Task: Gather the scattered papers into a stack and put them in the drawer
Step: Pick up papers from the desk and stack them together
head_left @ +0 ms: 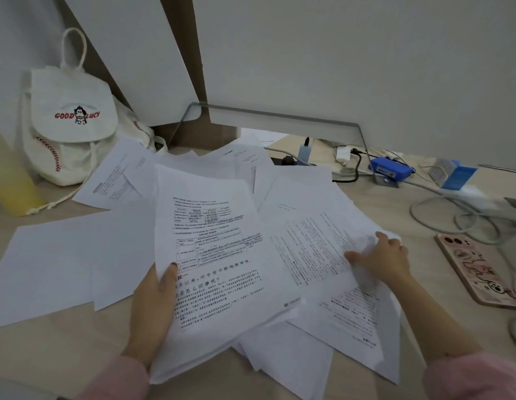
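Stack of papers (219, 255) at center frame, lifted off the tabletop (77, 350) and tilted toward the camera. Top sheet is printed, with tables and large characters. Left hand (153, 307) grasps the stack at its lower left edge, thumb on top and the rest of the hand behind the stack.

Right hand (386, 255) at center right, fingers spread and fairly straight, resting on a printed sheet (311, 241) that lies just beside the stack. The hand is blurred and shows no clear pinch.

More loose sheets fan out under and around the stack:
- 2 blank sheets (57, 267) at left
- printed sheets (115, 180) at upper left, touching the bag
- overlapping sheets (282, 359) at lower center
- more sheets (245, 157) behind the stack

Pink sleeves at both lower corners.

White drawstring backpack (69, 131) with red "GOOD LUCY" lettering stands upper left against the wall. Blurry yellow object (8, 174) at far left edge. Phone (476, 269) in a pink cartoon case lies face down at right, apart from the papers. Blue box (391, 168), small bottle (305, 150) and grey cables (441, 209) at upper right.
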Demonstrator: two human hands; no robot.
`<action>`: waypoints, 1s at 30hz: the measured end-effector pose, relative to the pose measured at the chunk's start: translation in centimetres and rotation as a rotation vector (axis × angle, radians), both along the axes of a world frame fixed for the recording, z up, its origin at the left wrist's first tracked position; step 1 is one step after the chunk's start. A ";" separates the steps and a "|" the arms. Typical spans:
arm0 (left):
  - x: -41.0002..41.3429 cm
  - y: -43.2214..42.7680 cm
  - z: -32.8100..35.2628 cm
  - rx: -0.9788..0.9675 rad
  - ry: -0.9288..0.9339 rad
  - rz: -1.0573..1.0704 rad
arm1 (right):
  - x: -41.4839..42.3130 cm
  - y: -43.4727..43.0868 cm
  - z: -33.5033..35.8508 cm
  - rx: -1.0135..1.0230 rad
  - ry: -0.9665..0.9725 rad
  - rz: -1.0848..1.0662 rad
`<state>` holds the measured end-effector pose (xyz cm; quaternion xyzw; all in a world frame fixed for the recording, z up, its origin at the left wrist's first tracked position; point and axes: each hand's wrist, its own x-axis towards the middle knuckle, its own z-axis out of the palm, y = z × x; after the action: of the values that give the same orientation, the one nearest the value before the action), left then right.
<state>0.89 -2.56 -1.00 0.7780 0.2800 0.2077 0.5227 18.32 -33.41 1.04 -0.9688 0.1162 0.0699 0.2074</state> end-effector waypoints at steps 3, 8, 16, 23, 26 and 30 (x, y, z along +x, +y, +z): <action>0.1 -0.1 -0.6 0.023 0.008 0.028 | 1.1 -0.6 0.2 0.002 0.086 -0.025; 0.3 0.4 -1.0 -0.040 0.026 0.052 | 1.2 -1.4 0.1 0.076 0.011 0.022; 0.1 0.7 -1.3 -0.070 0.022 0.075 | -2.1 -1.7 3.8 0.748 -0.530 -0.250; -0.9 0.0 -0.7 -0.152 -0.100 0.135 | -6.0 -1.1 4.9 1.113 -0.629 -0.441; -1.3 -0.3 -0.6 -0.198 -0.127 0.141 | -7.5 -0.3 4.6 1.247 -0.518 -0.425; -1.4 -0.6 -0.7 -0.263 -0.138 0.116 | -9.9 2.6 3.9 1.311 -0.315 -0.264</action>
<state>-0.52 -3.19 -1.74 0.6691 0.3127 0.2521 0.6253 8.46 -30.84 4.95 -0.6197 0.1354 -0.0419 0.7719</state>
